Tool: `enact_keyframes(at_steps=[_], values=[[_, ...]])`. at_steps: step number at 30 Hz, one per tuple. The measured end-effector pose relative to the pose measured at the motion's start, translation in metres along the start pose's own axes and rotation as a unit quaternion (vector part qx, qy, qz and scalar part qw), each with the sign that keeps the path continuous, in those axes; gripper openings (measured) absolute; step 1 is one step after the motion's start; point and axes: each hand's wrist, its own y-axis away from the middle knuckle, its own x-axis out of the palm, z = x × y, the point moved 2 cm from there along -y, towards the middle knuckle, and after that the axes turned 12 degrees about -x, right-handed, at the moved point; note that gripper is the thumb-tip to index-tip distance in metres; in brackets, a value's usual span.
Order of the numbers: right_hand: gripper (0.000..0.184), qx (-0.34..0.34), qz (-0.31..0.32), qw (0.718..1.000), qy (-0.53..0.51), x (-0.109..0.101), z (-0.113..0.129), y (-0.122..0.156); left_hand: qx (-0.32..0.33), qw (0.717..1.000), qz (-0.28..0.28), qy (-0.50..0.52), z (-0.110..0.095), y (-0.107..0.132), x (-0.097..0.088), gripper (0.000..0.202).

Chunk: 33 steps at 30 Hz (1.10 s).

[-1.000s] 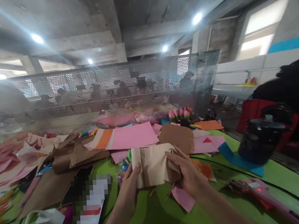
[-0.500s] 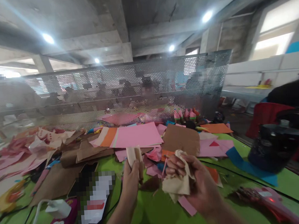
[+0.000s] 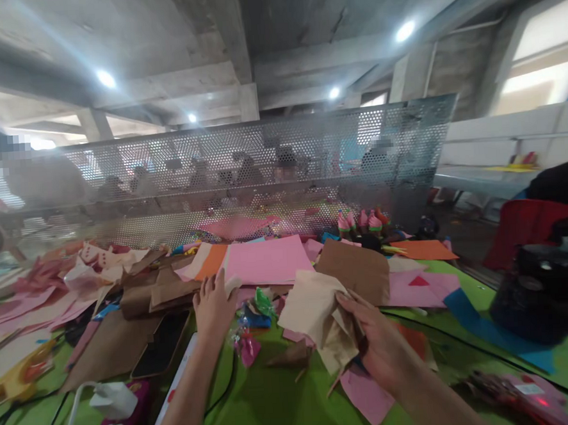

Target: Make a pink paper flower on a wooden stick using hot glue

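Observation:
My right hand [image 3: 375,335] grips a crumpled, partly unfolded sheet of cream paper [image 3: 308,301] above the green table [image 3: 262,409]. To its left, my left hand [image 3: 214,310] is open with fingers spread, at the front edge of a stack of pink sheets [image 3: 267,259]. A small cream piece [image 3: 232,283] shows beside its thumb; whether they touch I cannot tell. Between the hands lie small shiny wrapped bits, one green [image 3: 264,301] and one magenta [image 3: 248,349]. A pink paper scrap [image 3: 367,396] is below the right hand.
Brown paper [image 3: 352,269] lies behind the right hand. On the left are a dark phone [image 3: 162,345], a white plug [image 3: 113,400] and a yellow glue gun [image 3: 19,376]; a pink tool [image 3: 530,393] with a red light sits at right. A perforated metal screen [image 3: 243,170] stands behind.
My left hand has moved left and opened, no longer gripping the folded cream piece. In my right hand the cream paper has spread out from a tighter bunch. The view has shifted slightly.

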Motion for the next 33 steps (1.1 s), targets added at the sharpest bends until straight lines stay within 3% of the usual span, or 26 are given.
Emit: enact_keyframes(at_steps=[5,7,10,15,18,20,22,24,26,29,33], values=[[0.028,0.05,-0.023,0.998,0.019,-0.001,-0.011,0.005,0.05,0.98,0.166,0.098,-0.024,0.055,0.022,0.04],[0.03,0.068,-0.005,0.997,0.03,0.001,-0.015,0.008,-0.008,0.925,0.319,0.209,-0.03,0.08,0.034,0.048],[0.033,0.075,0.034,0.995,0.058,0.004,-0.019,0.013,-0.028,0.877,0.4,0.265,-0.034,0.101,0.047,0.058],[0.034,0.04,0.075,0.974,0.208,0.005,-0.012,0.012,-0.105,0.886,0.299,0.338,-0.023,0.09,0.044,0.023],[0.03,0.018,0.16,0.945,0.285,0.003,-0.01,0.008,-0.121,0.898,0.239,0.349,-0.015,0.079,0.033,0.011],[0.025,0.009,0.228,0.908,0.352,0.0,-0.012,0.007,-0.131,0.9,0.219,0.353,-0.012,0.076,0.028,0.017],[0.022,-0.02,0.275,0.851,0.447,-0.002,-0.015,0.008,-0.14,0.9,0.216,0.351,-0.012,0.076,0.028,0.026],[0.027,-0.059,0.292,0.793,0.532,-0.001,-0.015,0.009,-0.148,0.901,0.215,0.346,-0.013,0.08,0.031,0.031],[0.039,-0.085,0.295,0.76,0.573,0.002,-0.013,0.01,-0.153,0.9,0.219,0.343,-0.017,0.085,0.034,0.032],[0.044,-0.108,0.287,0.748,0.588,0.006,-0.01,0.009,-0.165,0.88,0.255,0.365,-0.022,0.092,0.039,0.034],[0.041,-0.119,0.251,0.767,0.578,0.002,-0.009,0.005,-0.168,0.871,0.257,0.385,-0.021,0.094,0.041,0.039]])
